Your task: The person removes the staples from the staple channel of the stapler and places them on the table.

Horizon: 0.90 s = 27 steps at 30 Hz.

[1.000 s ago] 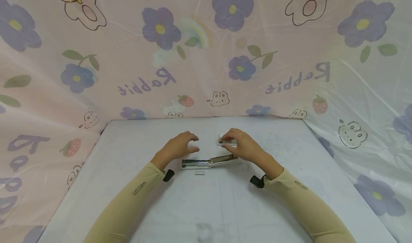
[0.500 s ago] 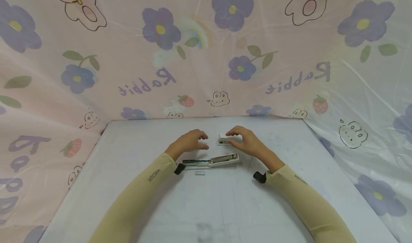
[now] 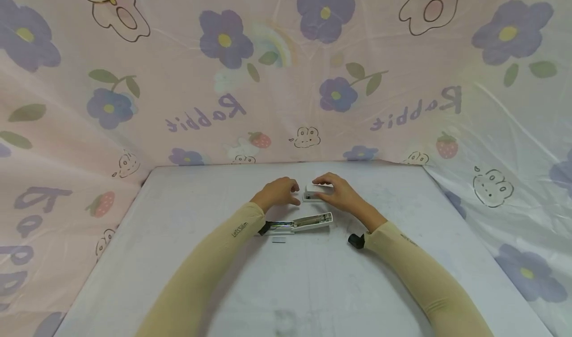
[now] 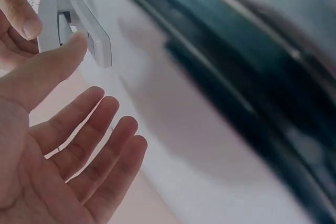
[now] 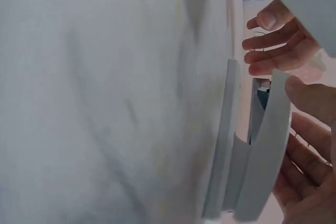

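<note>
A white stapler point(image 3: 318, 190) stands at the back of the table. My right hand point(image 3: 340, 193) has its thumb point(image 5: 310, 98) against the upper arm of this stapler point(image 5: 265, 156), the other fingers curving around the far side. To the left, my left hand point(image 3: 278, 192) hovers with relaxed, spread fingers point(image 4: 113, 177), touching nothing that I can see. In front of both hands lies a second stapler point(image 3: 313, 221), swung wide open with its metal channel showing; the left wrist strap covers its left end. Its rail point(image 4: 220, 40) looms blurred in the left wrist view.
A small grey strip of staples point(image 3: 279, 239) lies just in front of the opened stapler. The white tabletop point(image 3: 286, 282) reaches back to a patterned curtain point(image 3: 277, 89) that rises behind and at both sides.
My left hand has moved right, over the opened stapler and nearer the back one. My right hand has shifted slightly and settled its fingers around the white stapler. The opened stapler has stayed put.
</note>
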Each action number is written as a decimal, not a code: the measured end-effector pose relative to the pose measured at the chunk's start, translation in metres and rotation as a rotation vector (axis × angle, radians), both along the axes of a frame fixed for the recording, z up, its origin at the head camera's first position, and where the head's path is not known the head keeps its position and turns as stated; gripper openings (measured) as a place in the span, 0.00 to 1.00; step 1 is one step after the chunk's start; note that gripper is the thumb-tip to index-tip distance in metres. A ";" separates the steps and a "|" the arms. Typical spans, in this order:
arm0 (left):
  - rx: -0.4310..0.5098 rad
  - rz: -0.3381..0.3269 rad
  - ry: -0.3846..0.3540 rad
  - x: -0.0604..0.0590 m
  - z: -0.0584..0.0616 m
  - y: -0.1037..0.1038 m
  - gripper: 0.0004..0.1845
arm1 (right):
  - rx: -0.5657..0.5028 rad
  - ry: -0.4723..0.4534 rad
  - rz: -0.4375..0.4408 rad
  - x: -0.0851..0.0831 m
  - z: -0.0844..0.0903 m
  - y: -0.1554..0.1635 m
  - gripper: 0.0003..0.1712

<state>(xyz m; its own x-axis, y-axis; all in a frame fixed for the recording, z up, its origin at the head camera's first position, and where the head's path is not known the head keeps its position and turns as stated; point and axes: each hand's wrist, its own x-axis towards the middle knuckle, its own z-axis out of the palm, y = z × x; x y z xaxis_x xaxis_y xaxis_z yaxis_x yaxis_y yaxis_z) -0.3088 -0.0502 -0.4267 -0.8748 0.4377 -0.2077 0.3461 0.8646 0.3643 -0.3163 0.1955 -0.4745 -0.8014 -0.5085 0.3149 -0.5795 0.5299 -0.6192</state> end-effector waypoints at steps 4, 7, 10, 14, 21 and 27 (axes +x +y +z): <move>-0.006 0.008 -0.005 -0.004 -0.001 0.006 0.26 | 0.007 -0.074 -0.012 -0.003 -0.005 -0.001 0.25; -0.001 0.017 -0.014 -0.007 -0.001 0.010 0.25 | 0.012 -0.116 -0.022 -0.005 -0.007 -0.001 0.26; 0.004 0.031 -0.020 -0.010 -0.002 0.013 0.24 | 0.017 -0.138 -0.032 -0.007 -0.008 -0.001 0.27; -0.004 0.062 -0.018 -0.011 -0.002 0.015 0.22 | 0.031 -0.147 -0.039 -0.009 -0.009 -0.001 0.26; -0.031 0.127 -0.002 -0.008 -0.001 0.023 0.19 | 0.094 -0.134 -0.053 -0.010 -0.008 -0.003 0.26; -0.035 0.162 0.012 -0.006 -0.001 0.030 0.16 | 0.126 -0.154 -0.082 -0.010 -0.009 -0.005 0.29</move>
<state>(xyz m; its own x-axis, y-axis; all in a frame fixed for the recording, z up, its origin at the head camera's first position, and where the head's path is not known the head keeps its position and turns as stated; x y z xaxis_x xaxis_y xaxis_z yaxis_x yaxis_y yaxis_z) -0.3149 -0.0200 -0.4282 -0.9358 0.2833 -0.2096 0.2052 0.9216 0.3295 -0.3258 0.1902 -0.4835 -0.8755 -0.4670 0.1240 -0.4351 0.6504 -0.6227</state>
